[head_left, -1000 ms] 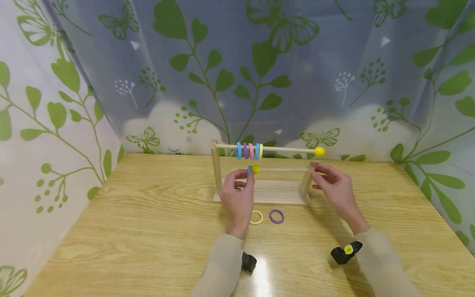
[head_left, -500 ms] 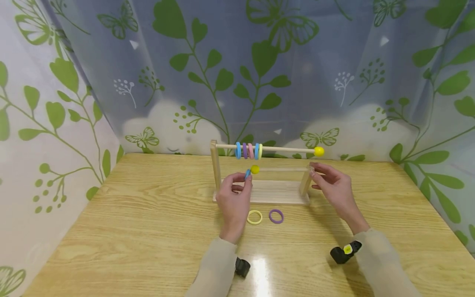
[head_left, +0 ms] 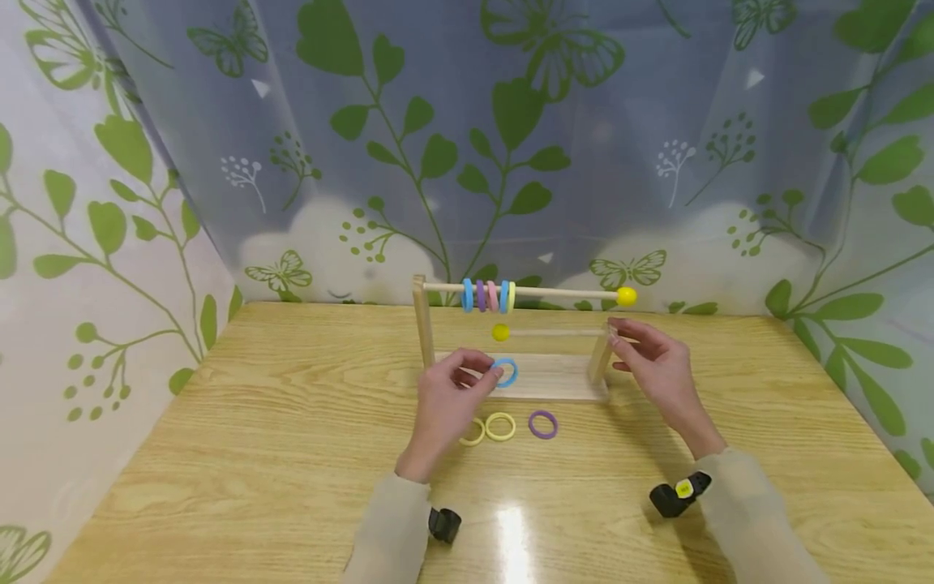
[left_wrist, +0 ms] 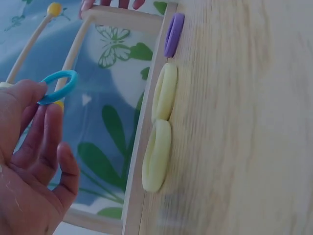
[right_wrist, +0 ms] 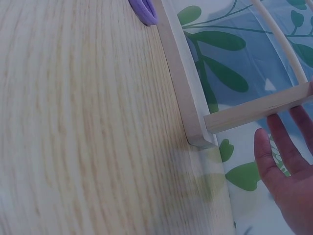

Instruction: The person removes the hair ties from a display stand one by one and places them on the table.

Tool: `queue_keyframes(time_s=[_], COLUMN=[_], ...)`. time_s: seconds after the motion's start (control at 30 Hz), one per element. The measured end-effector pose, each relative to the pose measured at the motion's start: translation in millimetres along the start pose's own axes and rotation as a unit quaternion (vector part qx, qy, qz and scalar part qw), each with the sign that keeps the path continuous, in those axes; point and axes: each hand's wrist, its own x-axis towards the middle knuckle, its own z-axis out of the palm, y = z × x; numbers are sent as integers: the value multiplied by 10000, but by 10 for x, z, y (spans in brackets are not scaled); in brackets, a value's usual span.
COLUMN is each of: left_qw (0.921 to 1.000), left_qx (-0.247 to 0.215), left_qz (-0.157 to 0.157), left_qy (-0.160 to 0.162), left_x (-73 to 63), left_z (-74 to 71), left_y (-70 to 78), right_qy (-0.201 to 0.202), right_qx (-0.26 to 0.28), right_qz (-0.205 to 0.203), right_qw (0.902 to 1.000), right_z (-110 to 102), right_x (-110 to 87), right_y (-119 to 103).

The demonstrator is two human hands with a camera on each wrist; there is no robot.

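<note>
My left hand (head_left: 447,410) pinches a light blue ring (head_left: 515,372) between thumb and fingers, in front of the wooden stand (head_left: 554,380). In the left wrist view the blue ring (left_wrist: 73,83) appears tilted and stands free of my palm. A lower rod (head_left: 554,332) with a yellow ball end (head_left: 499,332) runs left from the stand's short right post (head_left: 601,357). My right hand (head_left: 660,377) holds the top of that post. In the right wrist view, fingertips touch the post (right_wrist: 254,108); the thumb is out of sight there.
An upper rod (head_left: 569,294) carries several coloured rings (head_left: 492,297) and ends in a yellow ball (head_left: 626,296). Two pale yellow rings (left_wrist: 165,93) and a purple ring (head_left: 543,437) lie on the table (head_left: 277,454) before the stand. A patterned curtain (head_left: 452,219) hangs behind.
My left hand has drawn the blue ring down and slightly away from the lower rod's ball, turning it more face-on. A second yellow ring now shows. The right hand stays at the post.
</note>
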Motion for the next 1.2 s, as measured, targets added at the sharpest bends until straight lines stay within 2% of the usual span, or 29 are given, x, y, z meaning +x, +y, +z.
queue_keyframes(time_s=[0.1, 0.23, 0.57, 0.63, 0.83, 1.0, 1.2], left_qw=[9994, 9978, 9920, 9901, 9812, 9729, 9631], left_qx=[-17, 85, 582, 613, 235, 873, 1625], left_qz=[-17, -98, -198, -299, -831, -868, -774], left_qy=[-348, -644, -1104, -1223, -1725, -1957, -2000], left_x=[-22, -55, -73, -64, -38, -19, -8], left_z=[9, 106, 448, 518, 685, 741, 741], left_y=[22, 53, 150, 162, 147, 105, 100], right_qy=[22, 30, -5, 2, 3, -12, 30], right_qx=[-15, -22, 105, 123, 201, 161, 191], right_qz=[10, 33, -13, -25, -51, -130, -141], right_qw=[10000, 10000, 9999, 9999, 9998, 9998, 9997], right_z=[-6, -1, 6, 2, 2, -1, -7], right_x=[3, 8, 1, 1, 3, 0, 6], right_y=[9, 22, 7, 7, 31, 44, 32])
